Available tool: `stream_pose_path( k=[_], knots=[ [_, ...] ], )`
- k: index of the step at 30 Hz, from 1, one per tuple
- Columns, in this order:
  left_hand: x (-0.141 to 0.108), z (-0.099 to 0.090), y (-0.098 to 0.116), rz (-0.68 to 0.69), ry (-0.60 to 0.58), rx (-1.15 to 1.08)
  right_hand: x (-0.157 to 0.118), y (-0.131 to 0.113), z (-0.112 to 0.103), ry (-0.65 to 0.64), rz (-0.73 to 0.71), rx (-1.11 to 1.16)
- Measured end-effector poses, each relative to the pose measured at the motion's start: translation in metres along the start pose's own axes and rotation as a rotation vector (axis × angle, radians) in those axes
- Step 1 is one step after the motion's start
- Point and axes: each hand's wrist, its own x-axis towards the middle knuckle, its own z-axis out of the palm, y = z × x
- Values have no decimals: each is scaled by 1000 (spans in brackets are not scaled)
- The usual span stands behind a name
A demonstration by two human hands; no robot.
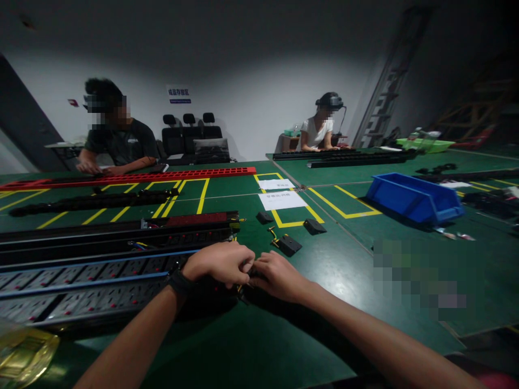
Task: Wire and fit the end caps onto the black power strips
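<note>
My left hand (221,263) bends over the right end of a black power strip (87,294) with rows of sockets and small red parts. Its fingers are closed, and what they pinch is hidden. Close against it, my right hand (279,276) is closed too, thumb and fingers pressed together at the same spot. A small dark bit shows between the hands, too covered to name. Just beyond them lie a black end piece (288,245) with a yellow-green wire (273,234) beside it and two more black end pieces (314,226) (265,217).
More long black strips (194,237) lie behind, some with loose wires. Farther off are a red perforated rail (194,173), paper sheets (283,200) and a blue bin (413,198). A yellow transparent container (26,354) stands front left. Two people sit across the green table (340,270).
</note>
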Motion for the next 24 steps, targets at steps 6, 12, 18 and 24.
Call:
stream_pose_path(
  k=[6, 12, 18, 24],
  knots=[
    [-3, -2, 2, -70, 19, 13, 0, 1, -2, 3, -21, 2],
    [-7, -2, 1, -122, 112, 142, -1, 1, -3, -6, 4, -28],
    [-6, 0, -1, -56, 128, 212, -1, 0, -4, -21, 9, -37],
    [-3, 4, 0, -82, 106, 194, -1, -1, -6, -41, 17, -27]
  ],
)
